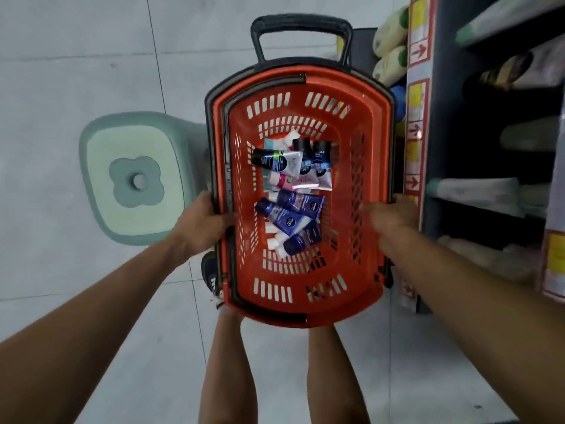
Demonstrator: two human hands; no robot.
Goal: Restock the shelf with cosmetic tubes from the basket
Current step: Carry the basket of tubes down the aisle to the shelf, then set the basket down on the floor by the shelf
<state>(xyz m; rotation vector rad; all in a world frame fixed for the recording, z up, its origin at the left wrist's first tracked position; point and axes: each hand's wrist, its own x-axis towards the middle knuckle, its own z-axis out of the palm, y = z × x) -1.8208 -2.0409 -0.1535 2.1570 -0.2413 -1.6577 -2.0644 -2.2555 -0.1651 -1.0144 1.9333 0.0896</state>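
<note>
An orange plastic basket (363, 191) with black rim and handles is below me, above my legs. Several cosmetic tubes lie on its bottom: dark blue tubes (290, 218) nearest me, a pink and white tube (284, 179) in the middle, black and white tubes (293, 159) farther off. My left hand (203, 221) grips the basket's left rim. My right hand (391, 217), blurred, holds the right rim, fingers curled over the edge. The shelf (489, 203) stands right of the basket.
A pale green plastic stool (128, 175) stands on the grey tiled floor left of the basket. A black trolley handle (301, 24) rises beyond the basket. The dark shelf unit holds packaged goods, with red and yellow price labels (417, 123) along its upright. My shoe (211, 278) shows under the basket.
</note>
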